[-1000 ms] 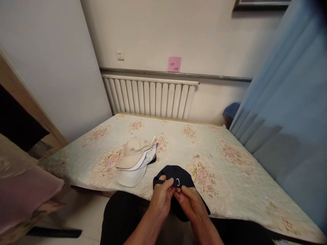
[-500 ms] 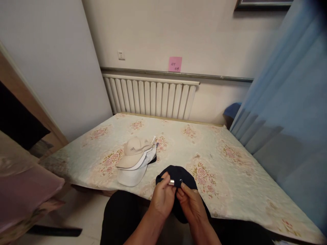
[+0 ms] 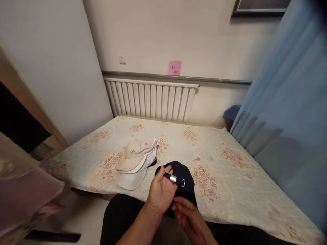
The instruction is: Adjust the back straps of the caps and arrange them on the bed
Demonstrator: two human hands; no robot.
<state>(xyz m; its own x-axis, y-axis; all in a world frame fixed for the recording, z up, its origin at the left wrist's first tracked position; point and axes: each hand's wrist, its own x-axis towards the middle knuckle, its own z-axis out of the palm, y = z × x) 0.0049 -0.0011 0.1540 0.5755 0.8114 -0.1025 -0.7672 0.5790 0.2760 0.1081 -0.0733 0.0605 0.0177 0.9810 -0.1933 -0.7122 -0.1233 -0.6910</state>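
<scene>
A dark navy cap [image 3: 189, 178] is held in front of my lap, over the bed's near edge, with its strap side toward me. My left hand [image 3: 162, 192] grips the cap's strap between thumb and fingers, palm turned up. A silver metal clasp [image 3: 173, 178] shows on the strap, and a small metal loop [image 3: 183, 183] sits to its right. Below the strap is my right hand [image 3: 187, 214], its fingers loosely bent and apart, close to the cap's lower part; I see nothing held in it. A beige cap [image 3: 135, 153] lies atop a stack with a white cap [image 3: 133, 179] to the left.
The caps lie on a bed with a floral cover [image 3: 173, 137]. Behind it are a white radiator [image 3: 153, 98] and a pink note [image 3: 174, 68] on the wall. A blue curtain [image 3: 286, 126] hangs at right; pink cloth [image 3: 38, 195] is at left.
My right hand has come off the strap area and moved down. The strap and clasp now tilt down to the right, with the metal loop more exposed. My left hand keeps its hold.
</scene>
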